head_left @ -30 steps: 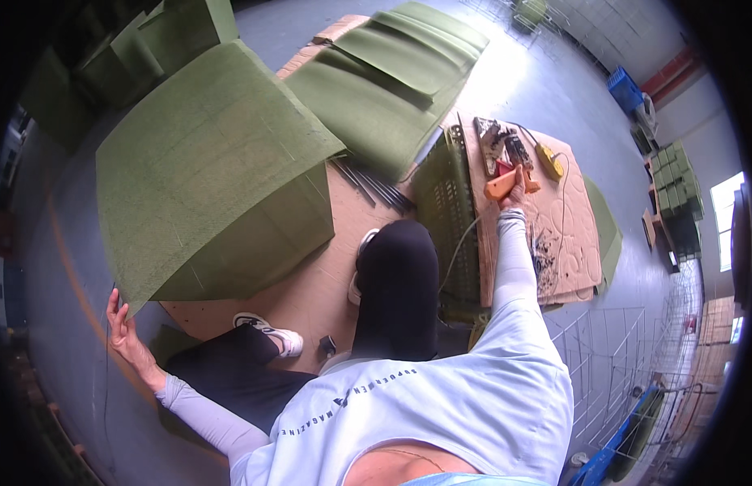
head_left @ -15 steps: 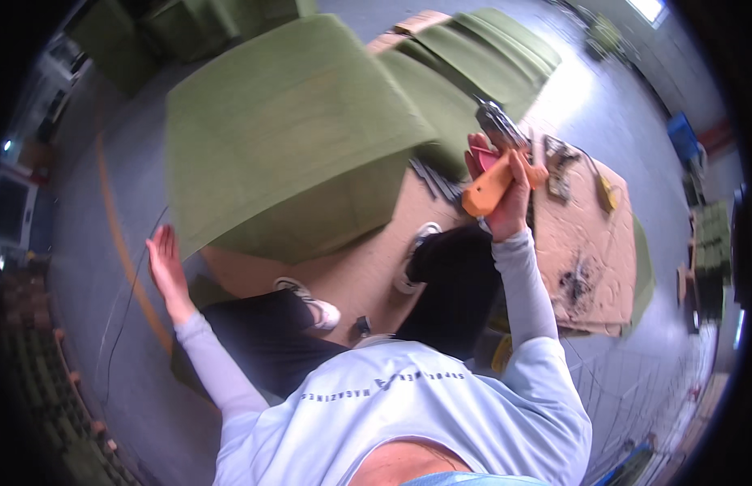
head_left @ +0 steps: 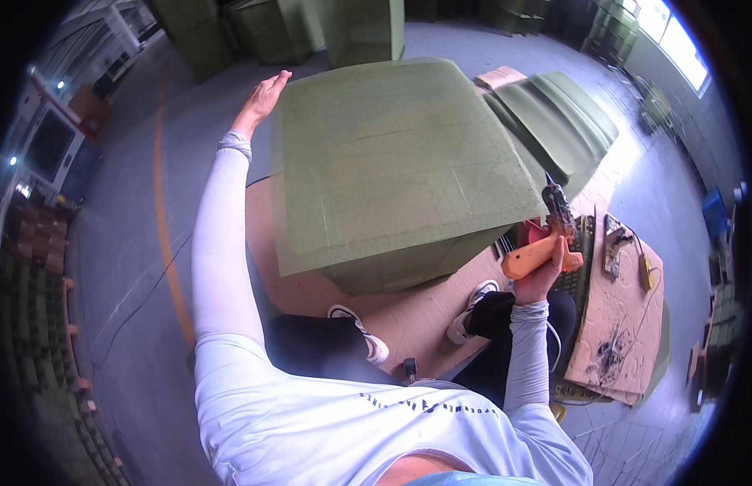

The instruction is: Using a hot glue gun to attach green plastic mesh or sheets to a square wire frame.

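Note:
A large olive-green sheet-covered box (head_left: 384, 162) fills the middle, its broad flat top tilted toward me and overhanging the side below. At its far left corner is my left hand (head_left: 267, 95), arm stretched forward, fingers extended and side by side along the edge. Whether the fingertips touch the box I cannot tell. My right hand (head_left: 542, 279) is wrapped around the orange handle of a glue gun (head_left: 528, 256) with a red trigger and a dark, dirty nozzle. The nozzle points away from me, beside the box's right side.
Stacked ribbed green sheets (head_left: 554, 121) lie behind on the right. A stained cardboard piece (head_left: 615, 324) with a yellow-cased corded item (head_left: 645, 274) is at my right. Brown board (head_left: 424, 332) lies under my shoes. Green boxes (head_left: 364, 32) stand at the back; a cable (head_left: 145, 283) runs along the left floor.
My left hand has reached forward from the box's near left corner to its far left corner. The glue gun in my right hand is lower and nearer me. The view has shifted.

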Available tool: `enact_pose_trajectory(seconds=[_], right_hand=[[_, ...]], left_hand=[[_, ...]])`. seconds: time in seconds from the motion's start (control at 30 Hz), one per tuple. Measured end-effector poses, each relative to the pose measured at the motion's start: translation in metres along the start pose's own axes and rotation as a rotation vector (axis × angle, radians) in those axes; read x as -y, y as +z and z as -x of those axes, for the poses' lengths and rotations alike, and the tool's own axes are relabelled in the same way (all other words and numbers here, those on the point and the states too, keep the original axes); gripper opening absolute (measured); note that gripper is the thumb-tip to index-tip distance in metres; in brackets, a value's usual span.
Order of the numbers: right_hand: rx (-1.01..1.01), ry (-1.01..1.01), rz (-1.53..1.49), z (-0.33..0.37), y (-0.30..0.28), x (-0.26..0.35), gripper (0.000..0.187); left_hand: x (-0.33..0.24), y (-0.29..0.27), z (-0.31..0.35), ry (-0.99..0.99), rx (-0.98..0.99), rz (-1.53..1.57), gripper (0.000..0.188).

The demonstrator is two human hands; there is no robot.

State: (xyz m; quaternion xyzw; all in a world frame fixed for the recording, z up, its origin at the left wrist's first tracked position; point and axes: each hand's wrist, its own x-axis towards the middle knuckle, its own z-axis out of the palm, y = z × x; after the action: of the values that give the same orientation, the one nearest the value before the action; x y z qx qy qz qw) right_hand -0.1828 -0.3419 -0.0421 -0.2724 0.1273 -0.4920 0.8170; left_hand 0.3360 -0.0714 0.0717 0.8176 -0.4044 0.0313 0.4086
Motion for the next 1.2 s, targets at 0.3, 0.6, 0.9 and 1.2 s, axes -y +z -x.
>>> enact_pose_trajectory(seconds=[0.3,0.6,0.9,1.2], right_hand=[[-0.022,0.023,-0.068,-0.002,0.004,-0.004,0.03],[0.015,0.2,0.022,-0.072,0.02,-0.01,0.026],[0.117,0.227,0.058,-0.021,0.019,0.054,0.031],[0.314,0.524,-0.208,-0.03,0.045,0.047,0.043]], left_hand=[[0.06,0.027,-0.051,-0.212,0.162,-0.306,0.08],[0.066,-0.031,0.054,-0.296,0.005,-0.528,0.07],[-0.077,-0.031,0.188,0.041,-0.294,-0.182,0.051],[-0.201,0.043,0.35,0.584,-0.153,-0.498,0.047]])
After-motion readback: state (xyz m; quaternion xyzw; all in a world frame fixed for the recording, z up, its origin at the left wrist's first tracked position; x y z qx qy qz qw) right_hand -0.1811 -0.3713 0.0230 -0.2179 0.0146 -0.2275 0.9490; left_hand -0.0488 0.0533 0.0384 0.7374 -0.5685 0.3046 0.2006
